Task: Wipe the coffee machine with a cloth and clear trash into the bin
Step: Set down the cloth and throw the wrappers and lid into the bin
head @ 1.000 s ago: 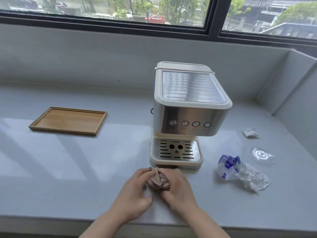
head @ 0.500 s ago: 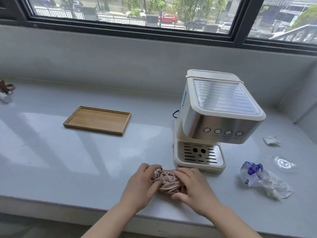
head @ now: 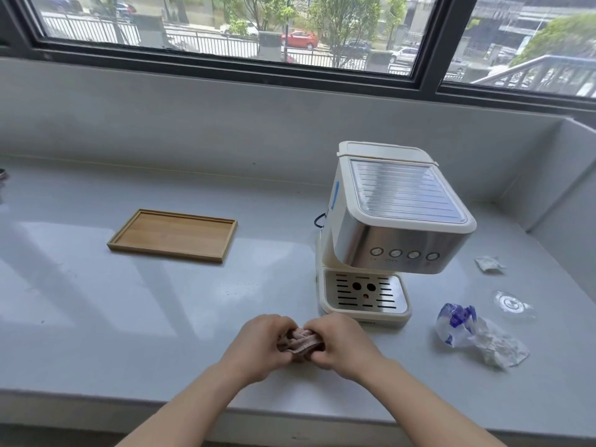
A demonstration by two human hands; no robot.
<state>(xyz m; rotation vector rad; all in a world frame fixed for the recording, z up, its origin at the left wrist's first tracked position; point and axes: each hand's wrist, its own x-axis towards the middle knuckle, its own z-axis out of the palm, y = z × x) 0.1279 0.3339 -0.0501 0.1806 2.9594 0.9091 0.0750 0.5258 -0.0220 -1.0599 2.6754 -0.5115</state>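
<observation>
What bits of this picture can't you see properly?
Head view only.
Cloth: mostly covered by the left hand and right hand gripping it, so its shape is unclear.
Bin: nowhere in frame.
Thing at the far left: cut off by the picture edge.
Coffee machine: back and right side face away; marks under its buttons are too small to read.
Crumpled wrapper: blue print too creased and small to read.

Dusty pink with paler stripes showing on the cloth (head: pixel 300 341). Cream casing, brushed-silver front and ribbed top showing on the coffee machine (head: pixel 387 227). Light-brown grain running along the wooden tray (head: pixel 172 235). White with blue print showing on the crumpled wrapper (head: pixel 458 321). Pale grey reading across the countertop (head: pixel 96 301).
</observation>
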